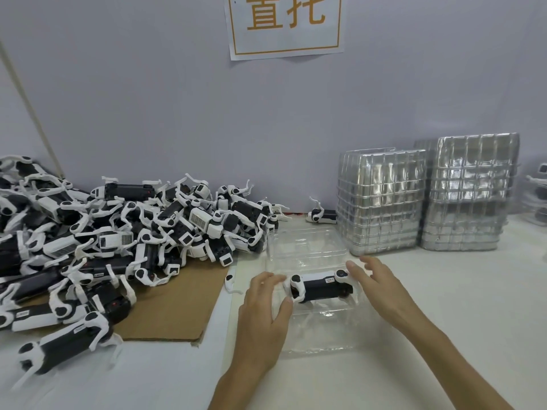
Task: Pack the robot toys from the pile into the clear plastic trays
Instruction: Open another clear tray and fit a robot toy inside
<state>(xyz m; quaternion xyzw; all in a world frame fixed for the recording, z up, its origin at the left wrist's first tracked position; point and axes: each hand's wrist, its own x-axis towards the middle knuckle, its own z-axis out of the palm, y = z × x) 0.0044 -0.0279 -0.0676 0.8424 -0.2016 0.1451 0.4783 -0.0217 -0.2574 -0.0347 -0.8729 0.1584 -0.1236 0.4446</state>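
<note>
The clear tray [307,241] in the lower middle of the frame is hard to read. Its walls show mostly as glints against the white table [444,306], and I cannot make out where its pockets begin or end. The tips of the left hand's fingers are smeared by motion. At the left edge the pile [118,232] runs out of frame, and its toys are so tangled that single ones are hard to pick apart. At the far right edge some more black-and-white shapes are cut off and blurred. The sign [285,23] on the wall loses its top at the upper edge.

The robot toy [319,285] lies lengthwise across the middle of the tray. It has a black body, white legs with round black joints and a small white label on its side. I cannot tell whether it sits down in a pocket or rests on top.

The left hand [263,315] pinches its left end, thumb below and curled fingers above. The right hand [376,285] has its fingers straight and spread, the tips at the toy's right end.

The pile partly rests on a brown cardboard sheet [177,309]. A loose white leg piece [229,281] lies just beside the tray's left edge. One lone toy [321,216] lies by the wall. Two stacks of empty trays [381,202] stand at centre right.
</note>
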